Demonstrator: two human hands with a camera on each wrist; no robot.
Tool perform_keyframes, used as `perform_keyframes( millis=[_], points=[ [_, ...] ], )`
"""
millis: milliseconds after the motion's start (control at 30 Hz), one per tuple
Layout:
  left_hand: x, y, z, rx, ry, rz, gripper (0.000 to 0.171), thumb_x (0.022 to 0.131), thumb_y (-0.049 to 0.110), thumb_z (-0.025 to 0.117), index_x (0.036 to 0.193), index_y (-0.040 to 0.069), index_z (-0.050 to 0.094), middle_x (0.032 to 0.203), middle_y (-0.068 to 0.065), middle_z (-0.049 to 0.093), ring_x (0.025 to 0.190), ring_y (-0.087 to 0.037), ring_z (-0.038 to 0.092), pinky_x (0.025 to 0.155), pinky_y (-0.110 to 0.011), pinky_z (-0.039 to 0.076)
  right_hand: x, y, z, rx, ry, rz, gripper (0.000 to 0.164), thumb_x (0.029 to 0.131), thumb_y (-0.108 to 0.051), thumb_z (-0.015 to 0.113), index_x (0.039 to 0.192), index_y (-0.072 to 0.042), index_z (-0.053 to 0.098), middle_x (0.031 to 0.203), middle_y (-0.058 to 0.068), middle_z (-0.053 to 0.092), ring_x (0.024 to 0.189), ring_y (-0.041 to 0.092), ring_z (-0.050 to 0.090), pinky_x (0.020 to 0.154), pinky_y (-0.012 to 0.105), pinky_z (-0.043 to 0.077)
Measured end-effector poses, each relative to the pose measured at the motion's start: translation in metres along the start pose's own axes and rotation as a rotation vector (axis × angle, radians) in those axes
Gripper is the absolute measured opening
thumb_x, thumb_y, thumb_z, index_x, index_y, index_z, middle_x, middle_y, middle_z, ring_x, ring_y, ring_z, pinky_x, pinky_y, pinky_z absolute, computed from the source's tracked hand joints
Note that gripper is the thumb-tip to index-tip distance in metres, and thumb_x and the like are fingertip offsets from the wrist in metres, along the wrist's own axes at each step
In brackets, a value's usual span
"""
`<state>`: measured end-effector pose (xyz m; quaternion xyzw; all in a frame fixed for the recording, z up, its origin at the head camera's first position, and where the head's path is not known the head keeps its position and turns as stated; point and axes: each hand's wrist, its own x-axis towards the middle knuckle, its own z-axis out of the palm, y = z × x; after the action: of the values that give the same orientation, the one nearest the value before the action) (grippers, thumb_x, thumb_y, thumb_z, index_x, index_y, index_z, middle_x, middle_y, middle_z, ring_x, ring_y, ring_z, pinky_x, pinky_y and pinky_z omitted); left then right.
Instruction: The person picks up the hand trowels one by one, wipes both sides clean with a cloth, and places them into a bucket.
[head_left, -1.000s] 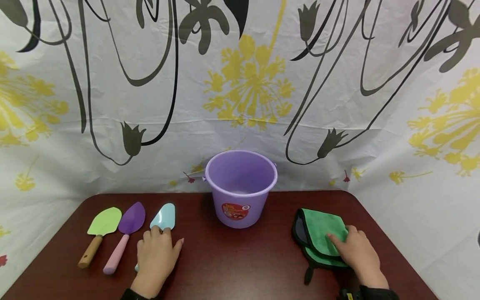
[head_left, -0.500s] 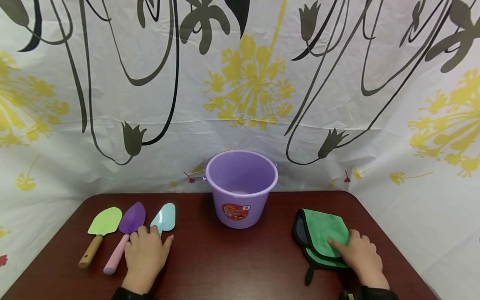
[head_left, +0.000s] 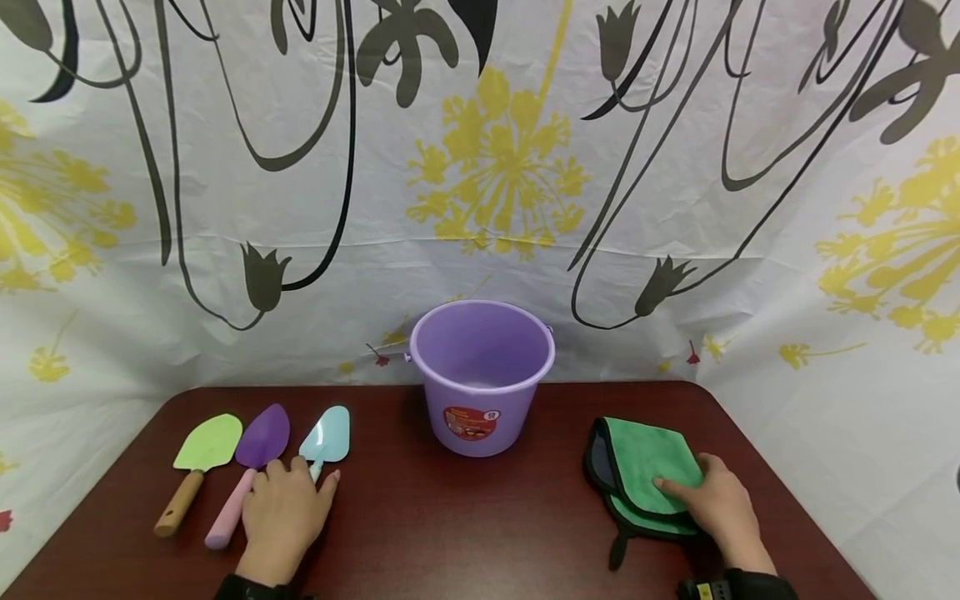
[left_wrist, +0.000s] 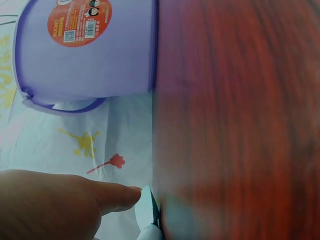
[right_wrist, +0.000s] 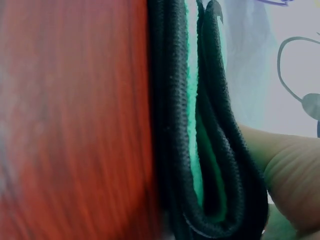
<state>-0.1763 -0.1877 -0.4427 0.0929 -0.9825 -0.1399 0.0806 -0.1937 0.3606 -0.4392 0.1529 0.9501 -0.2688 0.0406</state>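
My left hand (head_left: pixel 285 512) hovers low between a purple trowel (head_left: pixel 264 435) with a pink handle and a light blue trowel (head_left: pixel 330 435), its fingers relaxed and holding nothing. It covers most of the blue trowel's handle; in the left wrist view the thumb tip overlaps the blue blade (left_wrist: pixel 145 209). A light green trowel (head_left: pixel 212 442) with a wooden handle lies farther left. At the right, my right hand (head_left: pixel 726 507) pinches a folded green cloth (head_left: pixel 652 458) with black edging, thumb on top and fingers around its right edge. The right wrist view shows the cloth's folds (right_wrist: pixel 192 150) flat on the table.
A purple bucket (head_left: pixel 513 417) stands upright at the back middle of the dark red-brown table (head_left: pixel 480 525), its mouth facing up. Behind the table hangs a white curtain (head_left: pixel 480 192) with grey and yellow plant prints.
My left hand has shifted left, from over the blue trowel toward the pink handle, showing more of the blue trowel's neck. The right hand has barely moved at the cloth.
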Motion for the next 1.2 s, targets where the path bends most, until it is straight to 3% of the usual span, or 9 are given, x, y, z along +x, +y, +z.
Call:
perform_keyframes(
  millis=[167, 467, 733, 967, 1100, 1200],
  points=[
    [0.001, -0.002, -0.001, -0.009, -0.033, -0.011, 0.058, 0.094, 0.04, 0.064, 0.107, -0.015, 0.056, 0.104, -0.038, 0.053, 0.095, -0.054, 0.054, 0.075, -0.062, 0.047, -0.002, -0.004, -0.003, 0.075, -0.039, 0.081, 0.131, 0.078, -0.065, 0.076, 0.153, 0.017, 0.006, 0.148, 0.047, 0.023, 0.13, 0.065, 0.033, 0.101, 0.07, 0.04],
    [0.004, -0.004, 0.0, -0.035, -0.033, -0.02, 0.057, 0.094, 0.041, 0.064, 0.103, -0.015, 0.057, 0.101, -0.035, 0.051, 0.096, -0.051, 0.055, 0.072, -0.059, 0.047, -0.003, -0.008, -0.002, 0.027, -0.019, 0.06, 0.114, 0.08, -0.058, 0.077, 0.142, 0.025, 0.028, 0.138, 0.048, 0.039, 0.12, 0.061, 0.047, 0.092, 0.062, 0.049],
    [0.007, -0.009, 0.002, -0.045, -0.019, -0.006, 0.056, 0.094, 0.039, 0.065, 0.101, -0.015, 0.056, 0.097, -0.033, 0.051, 0.088, -0.049, 0.056, 0.069, -0.057, 0.047, -0.004, -0.011, 0.002, 0.036, 0.008, -0.018, 0.087, 0.084, -0.045, 0.078, 0.129, 0.022, 0.047, 0.121, 0.041, 0.058, 0.103, 0.051, 0.061, 0.077, 0.051, 0.055],
    [0.009, -0.014, 0.005, -0.081, -0.014, -0.022, 0.055, 0.094, 0.039, 0.065, 0.099, -0.014, 0.052, 0.095, -0.032, 0.049, 0.083, -0.046, 0.054, 0.068, -0.055, 0.046, -0.006, -0.015, 0.005, 0.037, -0.001, -0.053, 0.066, 0.086, -0.035, 0.075, 0.118, 0.019, 0.055, 0.108, 0.037, 0.064, 0.092, 0.043, 0.066, 0.073, 0.048, 0.055],
    [0.009, -0.014, 0.004, -0.089, -0.016, -0.026, 0.053, 0.094, 0.038, 0.065, 0.098, -0.013, 0.053, 0.094, -0.032, 0.049, 0.081, -0.045, 0.054, 0.067, -0.054, 0.046, -0.008, -0.018, 0.008, 0.03, 0.022, -0.063, 0.041, 0.086, -0.03, 0.071, 0.096, 0.008, 0.057, 0.087, 0.022, 0.066, 0.078, 0.029, 0.063, 0.065, 0.04, 0.051],
    [0.009, -0.014, 0.004, -0.089, -0.026, -0.026, 0.052, 0.094, 0.038, 0.064, 0.097, -0.013, 0.055, 0.095, -0.032, 0.05, 0.083, -0.046, 0.054, 0.067, -0.055, 0.046, -0.01, -0.022, 0.009, 0.036, 0.043, -0.064, 0.03, 0.086, -0.027, 0.068, 0.081, -0.004, 0.048, 0.075, 0.01, 0.058, 0.071, 0.021, 0.055, 0.061, 0.034, 0.045]
  ],
)
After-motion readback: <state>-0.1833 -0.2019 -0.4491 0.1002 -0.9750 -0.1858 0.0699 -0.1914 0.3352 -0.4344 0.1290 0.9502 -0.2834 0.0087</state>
